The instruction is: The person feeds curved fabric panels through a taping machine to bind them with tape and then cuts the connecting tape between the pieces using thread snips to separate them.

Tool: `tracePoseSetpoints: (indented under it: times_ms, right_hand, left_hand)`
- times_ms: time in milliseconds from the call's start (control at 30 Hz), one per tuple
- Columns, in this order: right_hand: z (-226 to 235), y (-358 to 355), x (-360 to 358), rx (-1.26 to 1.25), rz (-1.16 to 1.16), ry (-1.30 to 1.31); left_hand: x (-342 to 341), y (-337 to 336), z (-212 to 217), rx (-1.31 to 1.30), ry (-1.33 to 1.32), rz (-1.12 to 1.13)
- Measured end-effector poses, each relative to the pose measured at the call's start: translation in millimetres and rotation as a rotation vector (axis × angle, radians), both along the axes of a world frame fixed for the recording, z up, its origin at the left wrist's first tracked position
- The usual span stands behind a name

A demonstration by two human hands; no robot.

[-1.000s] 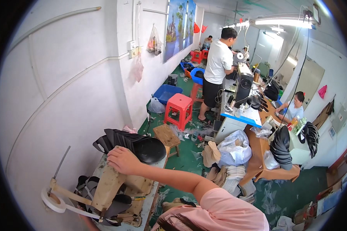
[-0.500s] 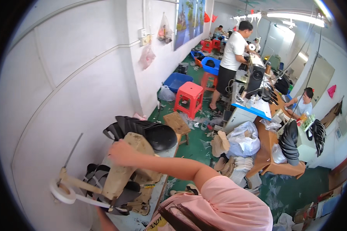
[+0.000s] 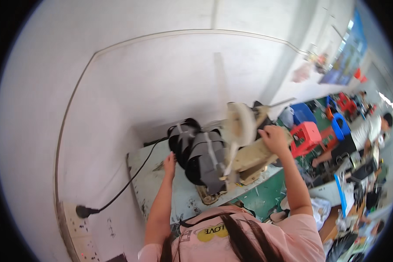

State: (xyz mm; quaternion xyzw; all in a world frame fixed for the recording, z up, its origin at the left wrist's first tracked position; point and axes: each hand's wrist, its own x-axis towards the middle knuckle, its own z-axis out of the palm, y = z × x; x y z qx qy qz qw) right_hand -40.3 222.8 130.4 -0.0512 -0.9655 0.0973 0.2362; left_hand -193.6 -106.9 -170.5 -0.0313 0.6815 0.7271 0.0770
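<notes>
A beige sewing machine [image 3: 249, 153] stands on a worn grey table [image 3: 148, 179] against a white wall. My right hand [image 3: 273, 137] lies on top of the machine's arm with its fingers curled over it. A pile of black and grey shoe pieces [image 3: 201, 155] sits just left of the machine. My left hand [image 3: 169, 162] reaches up to the left edge of that pile, fingers stretched out and touching it. My pink shirt and hair fill the bottom of the view.
A black cable with a plug [image 3: 85, 212] runs along the wall to the table. Right of the table are a red stool [image 3: 308, 133], a blue bin [image 3: 301, 113] and green floor. A person in a white shirt [image 3: 371, 129] stands further off by other benches.
My head has turned left and down, so the wall and table now fill the view. My right hand stays on the sewing machine. My left hand has come into view at the pile.
</notes>
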Motion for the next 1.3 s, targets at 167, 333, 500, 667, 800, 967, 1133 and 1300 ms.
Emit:
tracePoseSetpoints:
  times_ms: [167, 333, 500, 667, 800, 967, 1133, 1300]
  right_hand:
    - [-18, 6, -14, -0.205, 0.060, 0.089]
    - [-50, 41, 0, 0.283, -0.124, -0.101]
    - [-93, 81, -5, 0.527, -0.326, -0.446]
    - [-92, 77, -3, 0.411, -0.273, -0.580]
    - [-92, 73, -4, 0.293, -0.239, -0.670]
    - [-98, 60, 0, 0.113, -0.204, -0.766]
    - [-92, 48, -1, -0.053, -0.154, -0.833]
    - [-77, 34, -8, -0.202, -0.096, -0.874]
  left_hand:
    - [-37, -19, 10, -0.272, 0.189, 0.232]
    - [-78, 12, 35, -0.529, 0.269, 0.306]
    - [-145, 23, 25, -0.728, 0.616, 0.255]
    - [-207, 23, 22, -0.986, 0.667, -0.133]
    - [-226, 27, 15, -1.067, 0.592, -0.424]
    - [-215, 42, -2, -0.958, 0.729, -0.209]
    - [-204, 32, 24, -0.971, 0.540, -0.287]
    - [-148, 62, 128, -0.250, 0.626, 0.123]
